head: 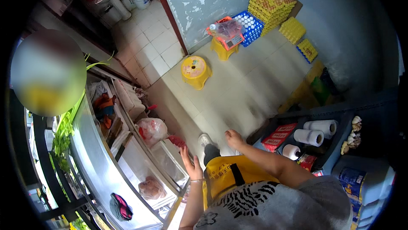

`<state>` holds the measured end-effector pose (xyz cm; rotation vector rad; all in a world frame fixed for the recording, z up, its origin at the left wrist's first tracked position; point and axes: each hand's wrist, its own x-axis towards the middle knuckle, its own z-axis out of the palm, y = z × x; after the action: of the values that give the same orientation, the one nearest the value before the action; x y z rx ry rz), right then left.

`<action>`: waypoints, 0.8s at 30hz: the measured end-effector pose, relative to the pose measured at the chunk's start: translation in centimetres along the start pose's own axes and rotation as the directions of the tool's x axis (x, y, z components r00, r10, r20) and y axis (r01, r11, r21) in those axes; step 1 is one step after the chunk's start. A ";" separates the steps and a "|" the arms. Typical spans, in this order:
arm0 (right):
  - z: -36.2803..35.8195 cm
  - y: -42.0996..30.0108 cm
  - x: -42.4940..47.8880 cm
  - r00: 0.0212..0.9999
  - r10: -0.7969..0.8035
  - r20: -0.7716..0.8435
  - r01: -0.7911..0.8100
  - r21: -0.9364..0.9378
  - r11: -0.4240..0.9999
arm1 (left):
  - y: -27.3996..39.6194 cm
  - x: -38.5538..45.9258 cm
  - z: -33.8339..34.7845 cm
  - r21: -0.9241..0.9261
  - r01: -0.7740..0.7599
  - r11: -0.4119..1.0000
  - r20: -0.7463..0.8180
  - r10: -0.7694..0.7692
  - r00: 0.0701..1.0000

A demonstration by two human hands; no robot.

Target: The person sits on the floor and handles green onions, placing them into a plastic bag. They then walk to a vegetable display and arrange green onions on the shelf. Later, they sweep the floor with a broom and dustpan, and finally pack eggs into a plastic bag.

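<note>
My left hand (191,164) is raised at the bottom centre with its fingers spread and nothing in them, beside the edge of a glass-and-metal display counter (149,153). A thin bracelet circles that wrist. My right hand (234,139) hangs over the floor to the right, its fingers curled; whether they hold anything cannot be told. I wear a yellow apron (229,172) over a grey top. Inside the counter lies a plastic bag of meat-like food (151,188). A tied plastic bag (153,131) sits near my left hand.
Ahead on the tiled floor (220,99) stands a yellow stool (195,70); another carries an orange scale (232,41). Stacked egg trays (271,7) line the wall. On the right, a shelf holds plastic rolls (308,137) and red boxes (279,137). Celery (65,131) lies left.
</note>
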<state>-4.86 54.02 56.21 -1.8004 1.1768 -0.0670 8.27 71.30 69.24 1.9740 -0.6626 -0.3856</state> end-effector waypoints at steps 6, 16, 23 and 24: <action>-8.6 1.4 2.7 0.992 -0.049 -0.115 0.031 -0.150 0.988 | 2.7 11.0 -1.3 -0.023 0.003 1.000 0.048 -0.002 0.999; -19.5 0.2 2.0 0.995 0.013 0.095 0.028 -0.424 0.905 | 4.4 26.2 -3.5 0.313 -0.442 0.841 0.603 0.184 0.776; -24.6 0.6 5.3 0.956 0.182 0.231 -0.044 -0.499 0.865 | -0.9 30.9 0.8 0.124 0.051 0.991 0.255 -0.082 0.963; -25.3 0.6 5.2 0.977 0.120 0.177 -0.026 -0.455 0.890 | -0.5 31.0 1.3 0.158 0.099 0.982 0.234 -0.134 0.963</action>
<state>-15.13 33.12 67.47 -2.1006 1.1765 0.4609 32.55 52.03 68.53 2.1306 -0.7484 -0.6777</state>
